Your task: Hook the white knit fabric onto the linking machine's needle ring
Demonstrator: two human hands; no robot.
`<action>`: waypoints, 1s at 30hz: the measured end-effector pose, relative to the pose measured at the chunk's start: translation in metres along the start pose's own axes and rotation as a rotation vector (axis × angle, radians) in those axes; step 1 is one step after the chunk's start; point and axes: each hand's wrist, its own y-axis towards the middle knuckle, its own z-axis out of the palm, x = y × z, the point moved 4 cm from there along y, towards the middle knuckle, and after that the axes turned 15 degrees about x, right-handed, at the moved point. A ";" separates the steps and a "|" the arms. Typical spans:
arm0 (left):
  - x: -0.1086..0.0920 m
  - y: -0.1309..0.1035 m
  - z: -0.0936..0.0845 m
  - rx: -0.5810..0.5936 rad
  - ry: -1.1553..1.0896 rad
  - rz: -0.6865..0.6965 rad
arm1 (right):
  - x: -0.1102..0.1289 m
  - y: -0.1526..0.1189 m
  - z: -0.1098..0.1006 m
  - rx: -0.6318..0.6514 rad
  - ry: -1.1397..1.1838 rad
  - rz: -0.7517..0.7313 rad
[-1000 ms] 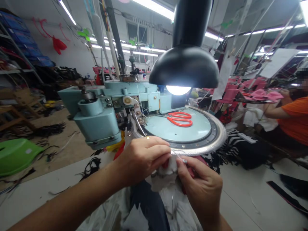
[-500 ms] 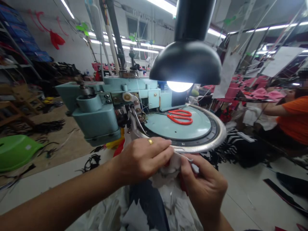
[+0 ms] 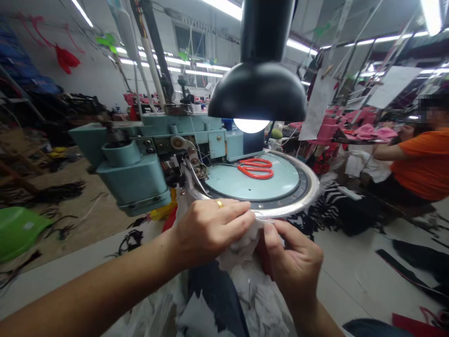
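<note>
Though limp below, white cloth edge (image 3: 260,223) crosswise

The white cloth (image 3: 242,248) is thin and soft, hanging in loose crumpled folds just outside the machine (image 3: 217,142), at six o'clock of its round plate (image 3: 284,178). The cloth's upper edge is pinched into a narrow fold that stretches toward three o'clock, close to the rim (image 3: 314,187); whether it sits on the rim's teeth cannot be told.

The machine is pale blue-green metal. Its plate lies flat, face up, circled by a dark ring (image 3: 303,180) dotted with screws, then by that bright, finely ridged rim. Its boxy body (image 3: 138,185) stands at nine o'clock of the plate, with a small pale roller (image 3: 177,142) toward ten.
</note>
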 end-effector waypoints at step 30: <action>0.001 0.006 0.005 0.007 -0.025 -0.028 | -0.002 0.001 -0.001 -0.015 0.017 0.015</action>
